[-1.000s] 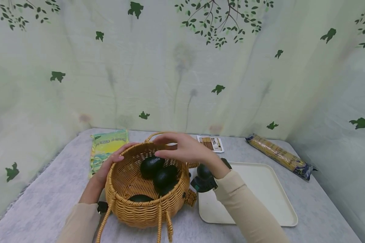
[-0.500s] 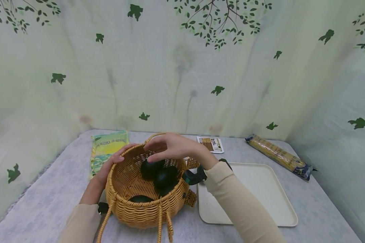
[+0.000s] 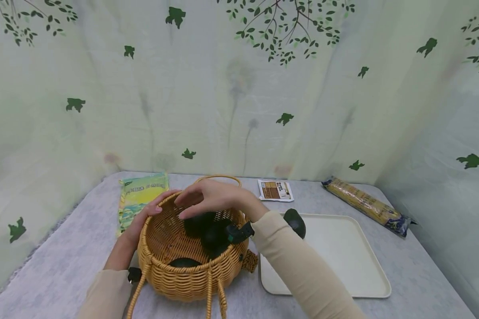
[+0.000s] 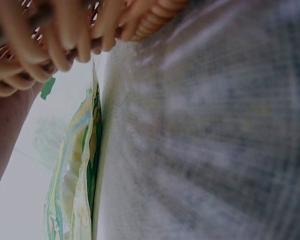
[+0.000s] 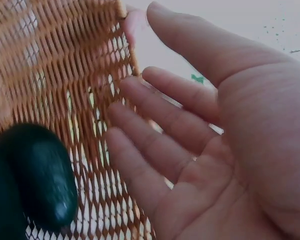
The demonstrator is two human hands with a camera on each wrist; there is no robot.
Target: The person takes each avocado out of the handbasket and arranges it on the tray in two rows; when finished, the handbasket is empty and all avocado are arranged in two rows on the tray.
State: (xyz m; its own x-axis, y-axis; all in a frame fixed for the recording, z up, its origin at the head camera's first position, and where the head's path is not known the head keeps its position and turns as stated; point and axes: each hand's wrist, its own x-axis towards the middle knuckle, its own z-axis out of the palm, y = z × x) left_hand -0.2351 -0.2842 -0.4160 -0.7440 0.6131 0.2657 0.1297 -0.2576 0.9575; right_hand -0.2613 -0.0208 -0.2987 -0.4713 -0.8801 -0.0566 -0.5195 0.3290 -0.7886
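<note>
A round wicker basket (image 3: 187,285) stands on the table with several dark green avocados (image 3: 184,262) inside. My left hand (image 3: 139,221) grips its left rim, thumb over the edge. Above the basket's opening hovers my right hand (image 3: 213,199), fingers loosely spread and holding nothing. In the right wrist view, the palm of the right hand (image 5: 190,150) faces the camera near the wicker wall (image 5: 90,65), with a smooth avocado (image 5: 40,175) lower left. Another avocado (image 3: 295,223) lies at the tray's upper left corner, partly behind the right sleeve.
The cream tray (image 3: 335,257) lies right of the basket. Behind the left hand is a green-yellow bag (image 3: 141,188). A small brown-and-white packet (image 3: 276,190) and a long yellow package (image 3: 365,204) lie at the back. Looped wicker handles (image 3: 209,297) hang at the basket's front.
My right hand has moved left and slightly down over the basket. Its sleeve has shifted left, showing more of the avocado on the tray. The left hand stays on the rim.
</note>
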